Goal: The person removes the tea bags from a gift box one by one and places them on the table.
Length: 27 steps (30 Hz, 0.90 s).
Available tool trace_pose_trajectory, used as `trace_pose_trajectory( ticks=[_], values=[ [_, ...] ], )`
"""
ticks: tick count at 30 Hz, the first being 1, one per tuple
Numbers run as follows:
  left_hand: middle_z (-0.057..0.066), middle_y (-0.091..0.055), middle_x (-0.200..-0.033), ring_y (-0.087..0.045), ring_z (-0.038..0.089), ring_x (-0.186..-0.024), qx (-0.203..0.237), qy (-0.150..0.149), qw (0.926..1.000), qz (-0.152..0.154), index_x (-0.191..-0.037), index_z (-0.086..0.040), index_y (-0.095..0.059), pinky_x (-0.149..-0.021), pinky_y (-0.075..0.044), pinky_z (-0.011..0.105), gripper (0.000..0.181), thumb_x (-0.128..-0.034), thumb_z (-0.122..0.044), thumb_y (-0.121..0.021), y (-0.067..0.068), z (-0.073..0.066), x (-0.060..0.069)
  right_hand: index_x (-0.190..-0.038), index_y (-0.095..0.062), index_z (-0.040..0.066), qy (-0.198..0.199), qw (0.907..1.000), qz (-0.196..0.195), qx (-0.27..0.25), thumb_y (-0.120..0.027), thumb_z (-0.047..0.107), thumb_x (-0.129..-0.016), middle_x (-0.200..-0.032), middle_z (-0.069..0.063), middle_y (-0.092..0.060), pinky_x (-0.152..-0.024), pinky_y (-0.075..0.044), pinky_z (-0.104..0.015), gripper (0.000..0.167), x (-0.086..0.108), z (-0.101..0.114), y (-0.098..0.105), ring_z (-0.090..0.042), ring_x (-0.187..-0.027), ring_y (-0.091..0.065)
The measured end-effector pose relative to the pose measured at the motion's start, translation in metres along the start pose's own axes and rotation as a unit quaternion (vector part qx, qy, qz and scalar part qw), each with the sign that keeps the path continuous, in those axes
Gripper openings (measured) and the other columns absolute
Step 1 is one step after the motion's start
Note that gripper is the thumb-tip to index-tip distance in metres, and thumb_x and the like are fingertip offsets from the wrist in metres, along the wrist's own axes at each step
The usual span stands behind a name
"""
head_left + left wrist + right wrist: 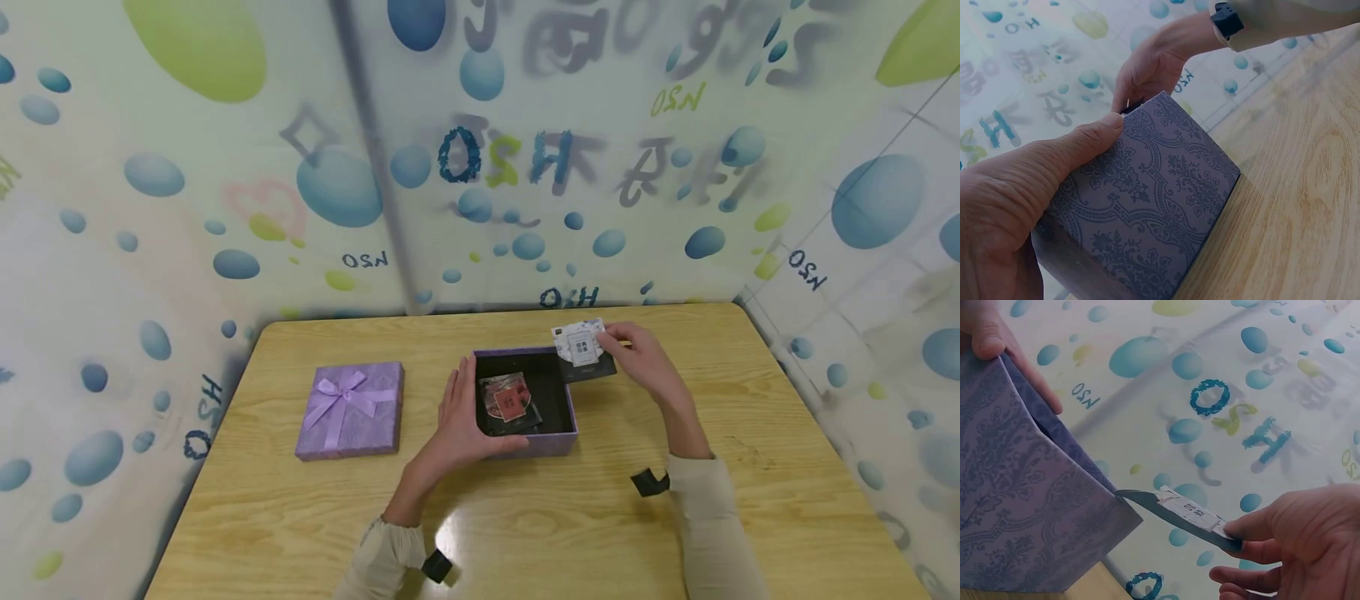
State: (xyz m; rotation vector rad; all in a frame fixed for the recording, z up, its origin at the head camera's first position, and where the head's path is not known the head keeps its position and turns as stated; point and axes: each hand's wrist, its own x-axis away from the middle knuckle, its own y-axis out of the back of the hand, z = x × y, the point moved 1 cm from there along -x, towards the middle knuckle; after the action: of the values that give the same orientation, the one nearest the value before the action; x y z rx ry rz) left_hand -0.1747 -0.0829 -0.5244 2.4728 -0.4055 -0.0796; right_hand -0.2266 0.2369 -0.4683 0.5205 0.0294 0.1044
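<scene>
A purple patterned gift box [552,444] stands lidless on the table, its dark inside showing. My left hand [465,429] holds its near left corner, fingers along the left side and thumb on the front rim; the left wrist view shows the thumb [1094,134] on that rim. Inside lies a red-and-black square packet [510,403], with a dark piece partly under it. Over the box's far right corner, my right hand [641,358] pinches a flat white-and-black packet [582,347] by its right edge. In the right wrist view this packet [1191,512] touches or overlaps the box rim.
The purple box lid [351,410] with a ribbon bow lies on the left of the wooden table [285,525]. Behind the table's far edge hangs a bubble-printed sheet [480,242], which also rises along both sides.
</scene>
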Motion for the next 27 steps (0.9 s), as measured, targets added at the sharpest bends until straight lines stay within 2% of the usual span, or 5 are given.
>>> trace_pose_trajectory(
  ticks=[3,7,12,17,27],
  values=[
    [-0.005,0.013,-0.175,0.008,0.033,-0.161,0.002,-0.002,1.0000,0.000,-0.168,-0.029,0.012,-0.121,-0.004,0.072,0.149,-0.0665,-0.069,-0.090,0.000,0.001,0.000,-0.127,-0.060,-0.010,-0.011,0.9999,-0.004,-0.009,-0.048,0.028,-0.113,-0.136,-0.027,-0.057,-0.093,-0.046,-0.040,0.042,0.000,-0.003,0.005,-0.034,-0.116,-0.053],
    [-0.006,0.013,-0.175,0.008,0.033,-0.161,0.005,-0.003,1.0000,0.002,-0.168,-0.028,0.012,-0.121,-0.004,0.073,0.149,-0.0668,-0.071,-0.089,0.000,0.001,0.000,-0.129,-0.056,-0.009,-0.027,0.9994,-0.008,-0.020,-0.041,0.030,-0.115,-0.122,-0.022,-0.056,-0.075,-0.041,-0.029,0.045,-0.001,-0.009,0.012,-0.026,-0.100,-0.048],
    [-0.005,0.013,-0.175,0.008,0.033,-0.161,0.002,0.001,1.0000,0.003,-0.168,-0.027,0.011,-0.121,-0.003,0.072,0.150,-0.0662,-0.070,-0.089,0.000,0.001,0.000,-0.135,-0.052,-0.011,-0.036,0.9989,-0.014,-0.027,-0.036,0.035,-0.116,-0.125,-0.024,-0.056,-0.077,-0.043,-0.025,0.052,-0.003,-0.018,0.018,-0.022,-0.100,-0.049],
    [-0.006,0.014,-0.175,0.008,0.033,-0.161,0.000,0.005,1.0000,0.007,-0.168,-0.029,0.013,-0.122,-0.002,0.070,0.150,-0.0667,-0.070,-0.090,0.001,-0.001,0.000,-0.133,-0.052,-0.012,-0.036,0.9984,-0.036,-0.024,-0.035,0.035,-0.116,-0.125,-0.025,-0.056,-0.078,-0.043,-0.025,0.053,-0.005,-0.030,0.022,-0.020,-0.099,-0.048],
    [-0.009,0.016,-0.174,0.010,0.033,-0.161,0.003,0.003,0.9999,0.010,-0.167,-0.032,0.015,-0.122,-0.001,0.071,0.148,-0.0681,-0.070,-0.089,0.001,0.000,0.000,-0.118,-0.053,-0.010,-0.055,0.9956,-0.072,-0.025,-0.037,0.034,-0.115,-0.100,-0.014,-0.049,-0.066,-0.037,-0.027,0.047,-0.011,-0.063,0.028,-0.015,-0.079,-0.042]
  ],
)
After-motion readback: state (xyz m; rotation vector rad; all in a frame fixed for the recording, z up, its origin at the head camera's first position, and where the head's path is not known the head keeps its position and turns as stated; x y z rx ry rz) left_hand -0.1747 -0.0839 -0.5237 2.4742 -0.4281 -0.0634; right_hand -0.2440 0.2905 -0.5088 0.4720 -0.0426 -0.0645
